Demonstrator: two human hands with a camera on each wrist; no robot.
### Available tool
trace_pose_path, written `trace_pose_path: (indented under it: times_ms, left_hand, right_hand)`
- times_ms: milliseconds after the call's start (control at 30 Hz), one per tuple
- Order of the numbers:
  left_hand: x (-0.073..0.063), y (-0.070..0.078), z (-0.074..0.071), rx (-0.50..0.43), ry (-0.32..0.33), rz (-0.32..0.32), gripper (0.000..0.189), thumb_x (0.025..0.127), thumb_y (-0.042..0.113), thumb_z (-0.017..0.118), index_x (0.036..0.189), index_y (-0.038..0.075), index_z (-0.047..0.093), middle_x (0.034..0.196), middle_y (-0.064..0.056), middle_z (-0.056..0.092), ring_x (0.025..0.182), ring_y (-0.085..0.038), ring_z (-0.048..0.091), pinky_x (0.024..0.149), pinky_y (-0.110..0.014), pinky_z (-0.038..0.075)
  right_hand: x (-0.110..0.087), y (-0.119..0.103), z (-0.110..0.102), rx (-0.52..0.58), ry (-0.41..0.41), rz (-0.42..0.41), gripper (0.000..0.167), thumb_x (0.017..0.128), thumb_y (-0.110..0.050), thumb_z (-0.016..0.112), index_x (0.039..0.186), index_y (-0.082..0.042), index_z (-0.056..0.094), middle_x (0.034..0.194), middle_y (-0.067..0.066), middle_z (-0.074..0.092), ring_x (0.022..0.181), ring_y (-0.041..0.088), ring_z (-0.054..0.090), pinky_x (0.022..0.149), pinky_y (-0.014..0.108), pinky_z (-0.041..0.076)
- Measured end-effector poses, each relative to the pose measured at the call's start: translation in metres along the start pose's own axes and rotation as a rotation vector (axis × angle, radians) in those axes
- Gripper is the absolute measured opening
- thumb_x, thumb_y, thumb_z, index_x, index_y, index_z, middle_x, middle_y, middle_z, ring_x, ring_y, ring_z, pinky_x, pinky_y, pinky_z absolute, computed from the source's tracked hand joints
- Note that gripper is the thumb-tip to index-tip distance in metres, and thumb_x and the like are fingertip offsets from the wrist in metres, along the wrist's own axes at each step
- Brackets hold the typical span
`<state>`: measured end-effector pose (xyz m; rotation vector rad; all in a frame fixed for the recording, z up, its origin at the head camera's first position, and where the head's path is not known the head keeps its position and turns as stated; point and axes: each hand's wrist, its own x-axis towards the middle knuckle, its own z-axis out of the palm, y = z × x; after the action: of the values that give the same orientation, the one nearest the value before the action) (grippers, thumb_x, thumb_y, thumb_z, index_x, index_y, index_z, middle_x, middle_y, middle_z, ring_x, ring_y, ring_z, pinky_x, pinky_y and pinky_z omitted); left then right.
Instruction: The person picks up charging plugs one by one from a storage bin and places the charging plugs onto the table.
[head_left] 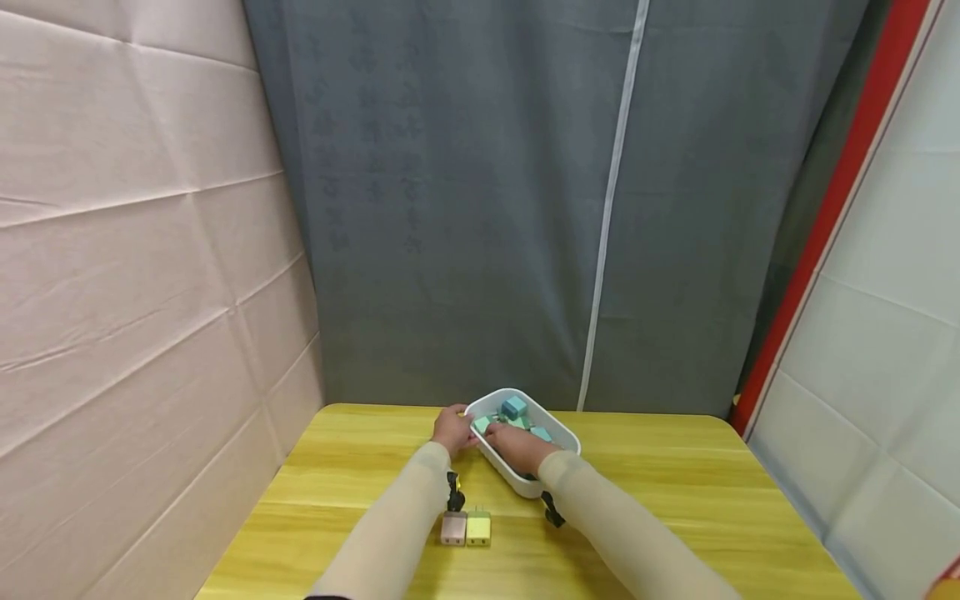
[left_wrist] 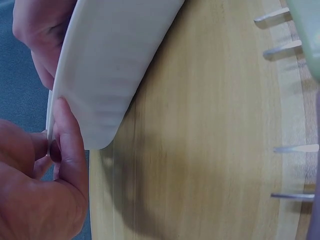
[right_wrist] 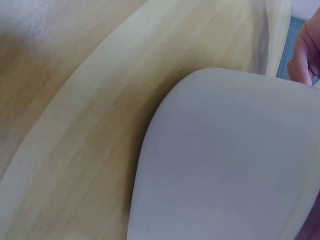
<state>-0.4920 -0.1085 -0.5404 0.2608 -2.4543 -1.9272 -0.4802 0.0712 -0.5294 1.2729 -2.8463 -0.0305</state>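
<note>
A white plastic tub (head_left: 564,431) sits at an angle near the far side of the table, with several blue and mint-green plug adapters (head_left: 514,407) inside. My left hand (head_left: 452,428) pinches the tub's rim at its left end, the thumb and fingers on either side of the wall in the left wrist view. Over the near wall, my right hand (head_left: 517,448) reaches into the tub, fingers bent down among the adapters. Its fingertips are hidden, so I cannot tell what they hold. The right wrist view mostly shows the tub's outer wall (right_wrist: 225,160).
On the wooden table (head_left: 660,492), a pink plug adapter (head_left: 453,529) and a yellow one (head_left: 478,529) stand side by side in front of the tub, prongs pointing away from me. A grey curtain (head_left: 465,208) hangs behind the table, with pale cloth walls at both sides.
</note>
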Motion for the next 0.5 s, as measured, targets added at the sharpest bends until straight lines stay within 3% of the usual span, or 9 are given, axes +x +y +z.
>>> trace_pose_path:
  times_ms: [200,367,500]
  left_hand:
    - [0.002,-0.003,0.0,-0.011,0.004,-0.007,0.039,0.114,0.009,0.059,0.152,-0.003,0.06,0.091,-0.016,0.062,0.065,-0.014,0.062,0.067,-0.032,0.068]
    - [0.0,-0.002,0.0,-0.008,-0.002,-0.012,0.04,0.115,0.009,0.059,0.153,-0.004,0.059,0.098,-0.019,0.063,0.068,-0.016,0.064,0.07,-0.034,0.069]
    - [0.001,-0.003,-0.001,-0.008,-0.006,-0.008,0.04,0.115,0.01,0.059,0.153,-0.004,0.059,0.103,-0.019,0.064,0.07,-0.017,0.065,0.067,-0.031,0.068]
  right_hand:
    - [-0.001,0.0,0.001,0.065,0.02,0.014,0.028,0.118,-0.016,0.055,0.139,-0.017,0.073,0.142,0.006,0.069,0.13,0.021,0.068,0.116,0.041,0.055]
    - [-0.001,0.005,0.006,0.175,0.044,0.049,0.029,0.117,-0.019,0.057,0.14,-0.018,0.074,0.145,0.007,0.069,0.134,0.023,0.067,0.119,0.045,0.053]
    - [-0.003,0.01,0.011,0.197,0.071,0.058,0.023,0.114,-0.017,0.065,0.131,-0.017,0.08,0.129,0.003,0.073,0.118,0.017,0.069,0.111,0.039,0.058]
